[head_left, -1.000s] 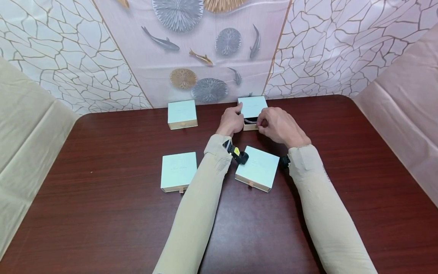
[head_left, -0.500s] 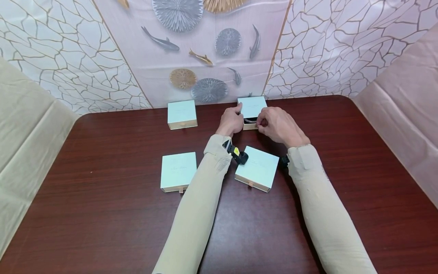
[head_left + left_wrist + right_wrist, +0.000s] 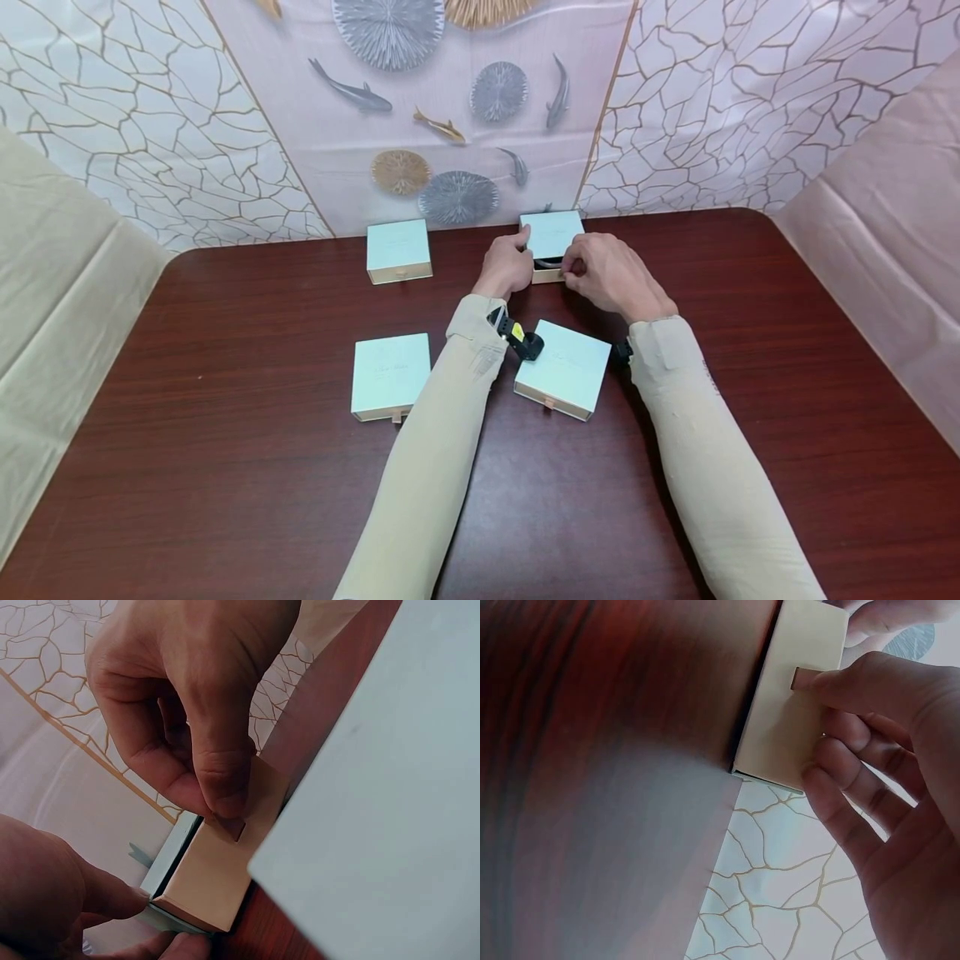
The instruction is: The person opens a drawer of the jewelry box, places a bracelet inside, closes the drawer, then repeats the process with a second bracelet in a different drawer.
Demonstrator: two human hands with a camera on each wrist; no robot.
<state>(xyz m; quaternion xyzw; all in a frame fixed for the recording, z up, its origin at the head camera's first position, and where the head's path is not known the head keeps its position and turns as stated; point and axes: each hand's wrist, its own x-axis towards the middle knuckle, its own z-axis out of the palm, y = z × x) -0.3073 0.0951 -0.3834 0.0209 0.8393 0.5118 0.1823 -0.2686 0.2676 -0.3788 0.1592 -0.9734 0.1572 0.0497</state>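
A pale mint drawer box [image 3: 551, 233] stands at the back right of the table, its cream drawer [image 3: 214, 866] pulled partly out at the front. Inside the dark drawer lies a silvery curved thing [image 3: 548, 265], mostly hidden, its kind unclear. My left hand [image 3: 507, 265] holds the box's left side, with fingertips at the sleeve's front corner in the left wrist view. With thumb and fingers, my right hand [image 3: 615, 275] pinches the small ribbon tab [image 3: 805, 678] on the drawer front. The other right fingers curl beside that front.
Another mint box [image 3: 398, 246] sits at the back left. Two larger flat mint boxes lie nearer: one on the left [image 3: 390, 375], partly behind the left sleeve, and a turned one [image 3: 566, 367] between the forearms. A patterned cloth [image 3: 465, 108] hangs behind the dark wooden table [image 3: 225, 467].
The drawer has slid very slightly back into its sleeve, and my right hand has shifted a little with it. My left hand keeps its place on the box.
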